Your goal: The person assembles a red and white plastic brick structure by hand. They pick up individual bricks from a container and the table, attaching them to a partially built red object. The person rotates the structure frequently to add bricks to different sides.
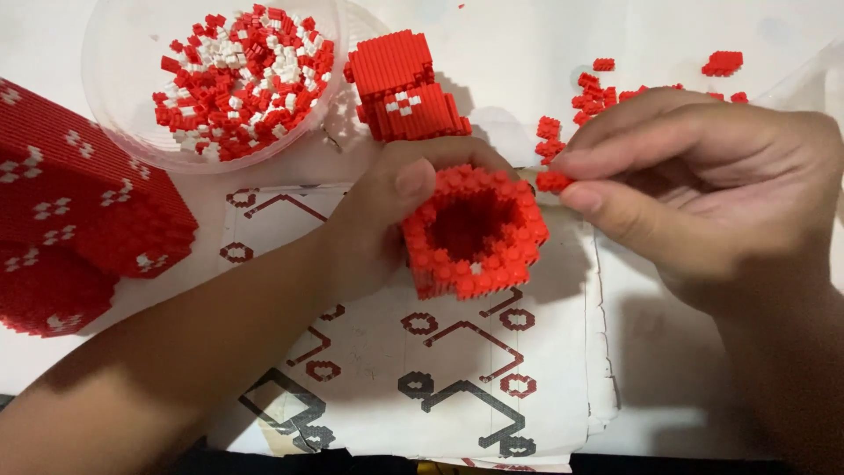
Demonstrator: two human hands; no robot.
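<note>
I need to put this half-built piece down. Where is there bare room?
Free: the instruction sheet below the hollow red build, and bare table top right. Crowded: bowl of bricks, big red block, finished piece, loose bricks.

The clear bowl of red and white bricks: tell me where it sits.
In the head view the clear bowl sits top left on the white table, above the large red block structure and left of the smaller red build.

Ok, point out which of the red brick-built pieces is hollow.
The red hollow ring-shaped brick piece held by the left hand; its centre is an open well, unlike the solid block behind and the big built piece at left.
</note>
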